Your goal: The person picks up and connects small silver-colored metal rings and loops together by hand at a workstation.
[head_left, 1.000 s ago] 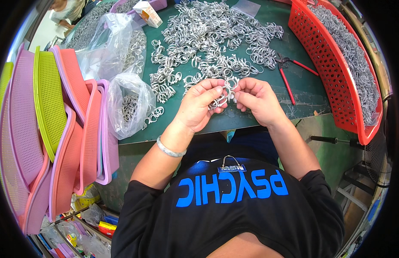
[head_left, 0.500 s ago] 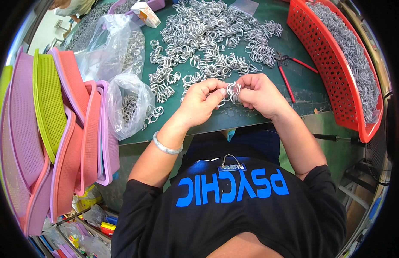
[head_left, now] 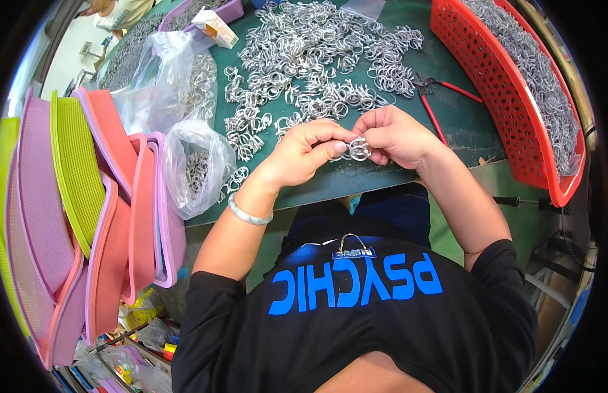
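Between my two hands is a small silvery metal ring piece [head_left: 359,149], held just above the near edge of the green table [head_left: 304,185]. My left hand [head_left: 309,150] pinches it from the left with thumb and forefinger. My right hand [head_left: 397,139] grips its other side, fingers curled in. Part of the piece is hidden behind the fingertips. Beyond my hands spreads a large heap of similar metal rings [head_left: 304,46]. Red-handled pliers [head_left: 431,111] lie to the right of the heap, jaws toward it.
A red perforated basket [head_left: 494,78] full of grey rings stands at the right. Clear plastic bags [head_left: 199,160] holding rings are left of the heap. Stacked coloured baskets [head_left: 75,183] rise at the far left. A small white-and-orange box [head_left: 215,27] sits at the back; another person [head_left: 121,14] is beyond.
Both hands stay together at the ring piece, which has turned and sits slightly lower in the picture. The whole view has shifted a little.
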Tool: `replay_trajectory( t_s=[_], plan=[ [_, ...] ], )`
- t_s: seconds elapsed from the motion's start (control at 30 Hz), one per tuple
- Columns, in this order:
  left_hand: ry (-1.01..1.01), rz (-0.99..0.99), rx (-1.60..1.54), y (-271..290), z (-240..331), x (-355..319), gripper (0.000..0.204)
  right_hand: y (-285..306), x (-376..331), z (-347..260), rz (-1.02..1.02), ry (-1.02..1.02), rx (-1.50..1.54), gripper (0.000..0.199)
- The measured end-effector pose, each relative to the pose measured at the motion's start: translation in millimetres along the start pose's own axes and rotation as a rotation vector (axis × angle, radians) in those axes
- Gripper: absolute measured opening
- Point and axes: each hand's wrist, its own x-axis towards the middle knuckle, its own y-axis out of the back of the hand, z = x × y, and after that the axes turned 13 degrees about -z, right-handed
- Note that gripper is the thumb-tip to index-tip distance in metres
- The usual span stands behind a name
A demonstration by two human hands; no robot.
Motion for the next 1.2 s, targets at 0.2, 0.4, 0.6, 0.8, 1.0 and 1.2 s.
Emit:
replay_trajectory(
  t_s=[0.2, 0.4, 0.6, 0.8, 1.0, 1.2],
  plan=[
    [0.127, -0.004, 0.164, 2, 15, 1, 0.013, -5, -9, -13, 0.053, 0.070, -0.172, 0.007],
    [0.101, -0.027, -0.007, 1, 10, -1, 0.013, -9, -15, -6, 0.144, 0.286, -0.469, 0.006],
    [0.102, -0.047, -0.283, -5, 11, -3, 0.012, -18, -23, 0, 0.198, 0.339, -0.496, 0.005],
    [0.023, -0.008, -0.327, -5, 6, -5, 0.011, -16, -20, 5, 0.170, 0.371, -0.449, 0.008],
    [-0.010, -0.042, -0.248, -4, 13, -9, 0.008, -22, -21, 3, 0.103, 0.372, -0.327, 0.011],
    [-0.073, -0.055, -0.071, -1, 16, -9, 0.009, -24, -26, 0, 0.062, 0.464, -0.369, 0.013]
  ],
)
